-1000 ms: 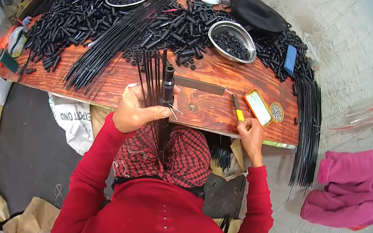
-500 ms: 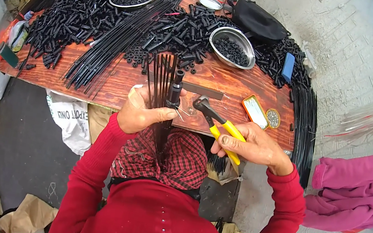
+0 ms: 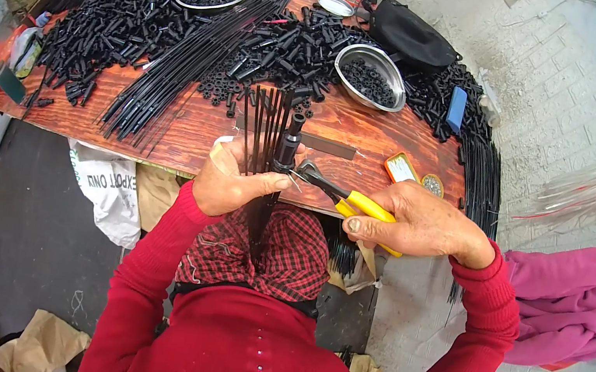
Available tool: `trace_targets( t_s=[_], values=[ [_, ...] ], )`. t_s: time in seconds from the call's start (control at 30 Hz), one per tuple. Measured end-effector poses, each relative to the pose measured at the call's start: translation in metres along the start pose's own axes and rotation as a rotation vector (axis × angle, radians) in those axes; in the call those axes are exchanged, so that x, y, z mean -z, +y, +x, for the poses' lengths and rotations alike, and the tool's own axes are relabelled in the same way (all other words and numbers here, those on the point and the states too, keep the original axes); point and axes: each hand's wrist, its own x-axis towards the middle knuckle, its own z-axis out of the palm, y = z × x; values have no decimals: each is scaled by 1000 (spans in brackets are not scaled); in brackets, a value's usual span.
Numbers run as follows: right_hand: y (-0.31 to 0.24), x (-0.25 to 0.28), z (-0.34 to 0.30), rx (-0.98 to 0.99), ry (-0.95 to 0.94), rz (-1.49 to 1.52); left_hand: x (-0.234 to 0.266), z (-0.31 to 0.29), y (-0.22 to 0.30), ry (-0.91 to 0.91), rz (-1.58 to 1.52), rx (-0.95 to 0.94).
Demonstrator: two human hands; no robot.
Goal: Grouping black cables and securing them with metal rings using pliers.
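Note:
My left hand [image 3: 228, 178] is closed round a bundle of thin black rods [image 3: 260, 128] held upright at the table's near edge. A black plastic tubular fitting [image 3: 291, 138] stands at the bundle's right side, with my thumb against its base. Thin pale wire ends [image 3: 297, 179] stick out by the thumb tip. My right hand [image 3: 426, 223] grips the yellow handles of a pair of end-cutting pliers [image 3: 367, 207]. Their dark jaws touch or nearly touch the fitting's base, beside the wire ends. Whether the jaws close on a wire I cannot tell.
Heaps of black fittings [image 3: 119, 30] and a long rod bundle [image 3: 176, 67] cover the wooden table [image 3: 194, 149]. Steel bowls [image 3: 401, 79] hold small black rings. A yellow-edged tin [image 3: 400, 168], a blue block [image 3: 457, 108] and a black bag [image 3: 410, 33] lie at the right.
The pliers have moved left, bringing their jaws to the base of the fitting. My right hand has turned more sideways. The left hand's bundle and fitting have shifted slightly right.

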Motion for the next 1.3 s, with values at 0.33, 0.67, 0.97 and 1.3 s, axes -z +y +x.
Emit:
trace_targets(
  t_s=[0.33,0.67,0.97,1.3],
  values=[
    [4,-9,7,45,158,-139,1,-1,-5,33,-15,-23],
    [49,-60,37,306,478,-249,12,0,-12,91,-58,26],
    [65,-86,59,486,733,-229,13,5,-16,75,-109,69],
    [58,-70,48,415,555,-118,17,9,-6,-1,-100,118]
  ],
)
